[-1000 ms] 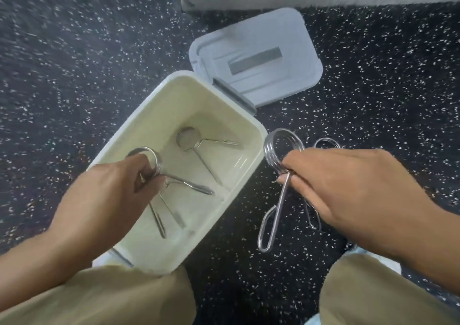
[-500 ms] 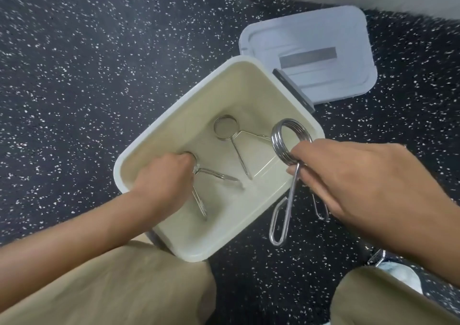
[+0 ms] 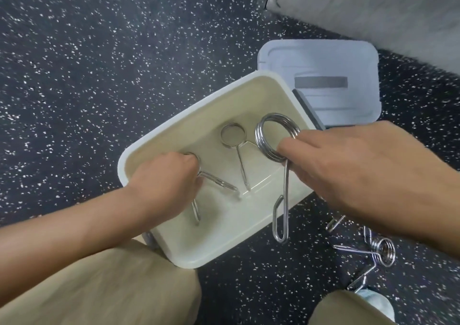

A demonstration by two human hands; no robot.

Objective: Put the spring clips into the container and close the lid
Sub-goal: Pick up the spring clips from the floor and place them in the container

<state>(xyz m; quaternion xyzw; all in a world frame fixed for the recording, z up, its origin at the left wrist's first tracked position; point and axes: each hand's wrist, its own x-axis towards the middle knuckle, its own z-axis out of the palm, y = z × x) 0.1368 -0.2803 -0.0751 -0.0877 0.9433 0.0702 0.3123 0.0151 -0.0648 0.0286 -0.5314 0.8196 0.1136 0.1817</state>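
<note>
A cream plastic container (image 3: 189,115) stands open on the dark speckled floor, its grey-white lid (image 3: 321,58) hinged back at the far right. Inside it, my left hand (image 3: 164,187) is closed on a metal spring clip (image 3: 216,181) resting on the bottom. A second clip (image 3: 236,143) lies loose on the bottom beside it. My right hand (image 3: 361,175) grips a larger spring clip (image 3: 276,138) by its coil, over the container's right side, its handle hanging down past the near rim. Another clip (image 3: 455,251) lies on the floor at the right, below my right forearm.
My knees in tan trousers fill the bottom: the left one (image 3: 104,287) touches the container's near corner, the right one (image 3: 348,309) sits near the floor clip. A pale grey slab (image 3: 373,6) runs along the top right.
My right hand has carried its clip leftward from the container's right rim to over its inside. My left hand stays on its clip on the bottom. The view has shifted, showing a floor clip.
</note>
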